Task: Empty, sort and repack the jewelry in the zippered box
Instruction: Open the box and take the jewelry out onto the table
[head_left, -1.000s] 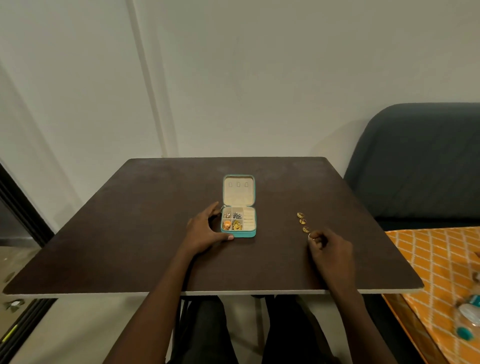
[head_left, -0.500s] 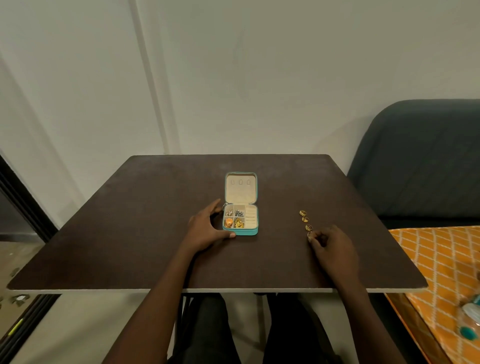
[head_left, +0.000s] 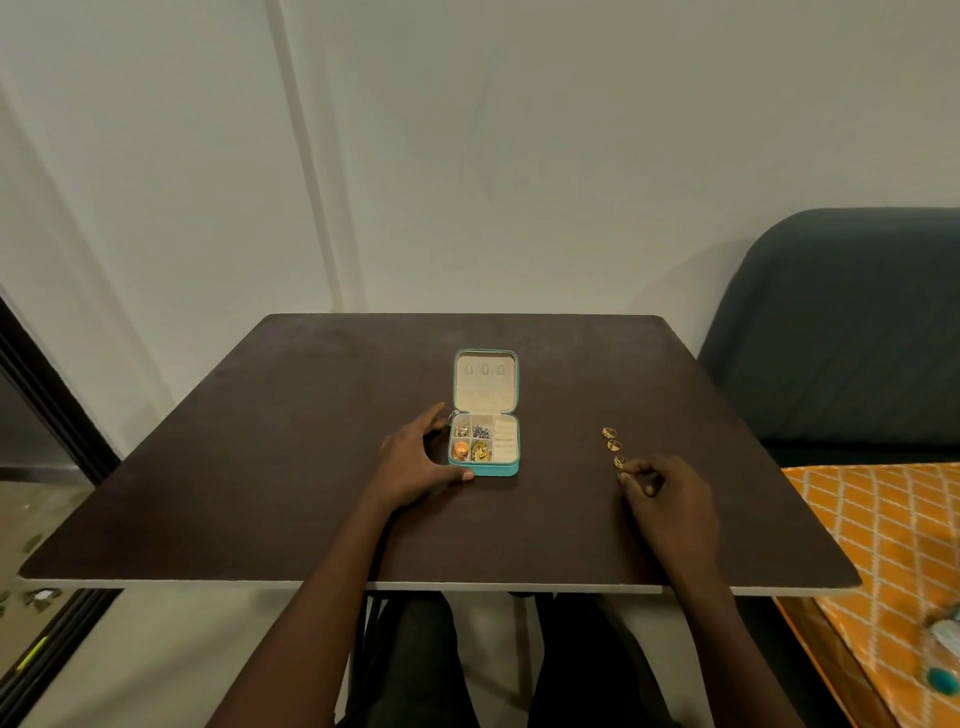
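Note:
A small teal zippered jewelry box (head_left: 496, 470) lies open near the table's middle, its cream lid (head_left: 485, 382) folded back. Its left compartments hold small gold, silver and orange jewelry pieces (head_left: 471, 441); the right ring-roll section looks empty. My left hand (head_left: 413, 462) grips the box's left side, thumb against the front left corner. Three gold rings (head_left: 614, 445) lie in a short row on the table to the right. My right hand (head_left: 667, 493) rests at the near end of that row, its fingertips pinching another gold ring (head_left: 622, 473) at the tabletop.
The dark brown table (head_left: 260, 467) has its front edge close to my legs. A dark grey sofa (head_left: 841, 338) stands at the right, with an orange patterned cloth (head_left: 883, 545) and a blurred bottle (head_left: 943, 654) on it. A white wall rises behind the table.
Both hands stay almost where they were; my right hand keeps the ring at the near end of the row. Only the camera view has shifted slightly.

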